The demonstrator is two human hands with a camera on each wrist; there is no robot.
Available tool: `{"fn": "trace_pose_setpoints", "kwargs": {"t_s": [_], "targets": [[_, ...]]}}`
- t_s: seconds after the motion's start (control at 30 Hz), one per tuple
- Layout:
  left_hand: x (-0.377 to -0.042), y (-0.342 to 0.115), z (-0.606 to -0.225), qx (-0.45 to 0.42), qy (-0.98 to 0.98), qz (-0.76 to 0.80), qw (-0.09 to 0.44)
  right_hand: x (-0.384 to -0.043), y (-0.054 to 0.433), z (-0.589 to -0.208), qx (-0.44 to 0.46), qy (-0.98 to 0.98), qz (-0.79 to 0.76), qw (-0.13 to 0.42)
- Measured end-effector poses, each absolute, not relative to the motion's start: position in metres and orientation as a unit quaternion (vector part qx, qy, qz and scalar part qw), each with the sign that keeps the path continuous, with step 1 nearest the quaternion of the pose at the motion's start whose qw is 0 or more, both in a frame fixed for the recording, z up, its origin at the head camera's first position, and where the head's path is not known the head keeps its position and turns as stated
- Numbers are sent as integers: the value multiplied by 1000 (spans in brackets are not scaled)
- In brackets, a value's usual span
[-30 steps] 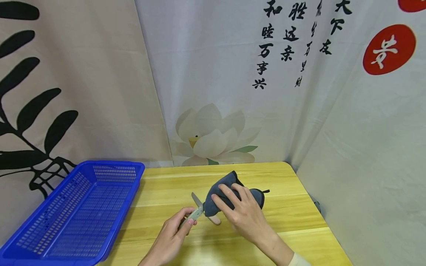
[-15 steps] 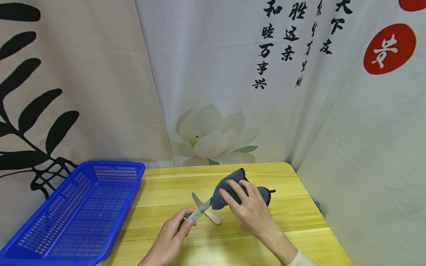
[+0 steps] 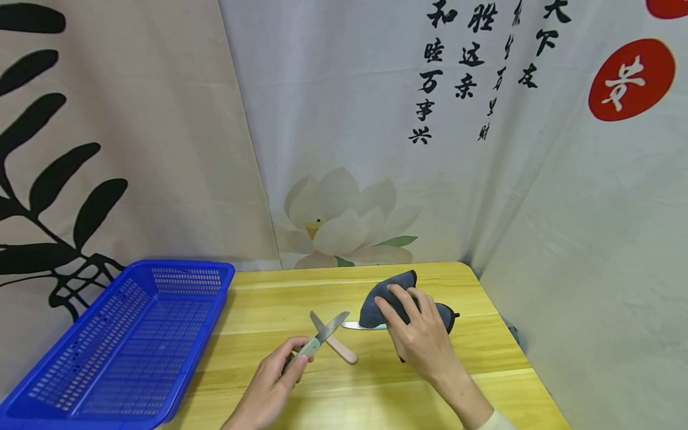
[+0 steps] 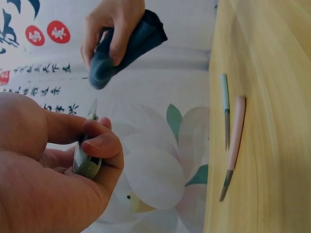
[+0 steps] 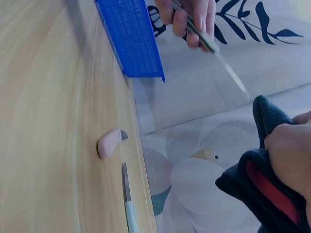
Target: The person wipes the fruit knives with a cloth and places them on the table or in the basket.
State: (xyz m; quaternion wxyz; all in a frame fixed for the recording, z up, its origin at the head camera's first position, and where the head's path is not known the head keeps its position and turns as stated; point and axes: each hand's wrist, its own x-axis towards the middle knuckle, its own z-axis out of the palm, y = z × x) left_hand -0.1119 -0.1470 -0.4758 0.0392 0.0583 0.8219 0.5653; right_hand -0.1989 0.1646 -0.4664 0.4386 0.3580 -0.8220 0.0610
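Green knife (image 3: 322, 337) and blue cloth (image 3: 373, 307) held above the table (image 3: 484, 382).
The left hand (image 3: 271, 376) grips the knife's handle, its tip apart from the cloth; the right hand (image 3: 421, 340) clutches the cloth. A pink knife (image 3: 342, 350) and a pale-blue knife (image 4: 225, 94) lie below.
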Motion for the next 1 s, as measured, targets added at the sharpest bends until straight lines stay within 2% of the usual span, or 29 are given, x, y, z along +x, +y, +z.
{"fn": "trace_pose_setpoints", "kwargs": {"t_s": [0.33,0.8,1.0], "targets": [[-114,-143,-477,53,822,567,19,-176,141,-462,411,-785,106,452],[-117,-137,-473,71,829,553,41,-164,111,-467,463,-753,81,460],[-117,-136,-471,77,828,552,51,-162,111,-468,462,-768,54,440]]}}
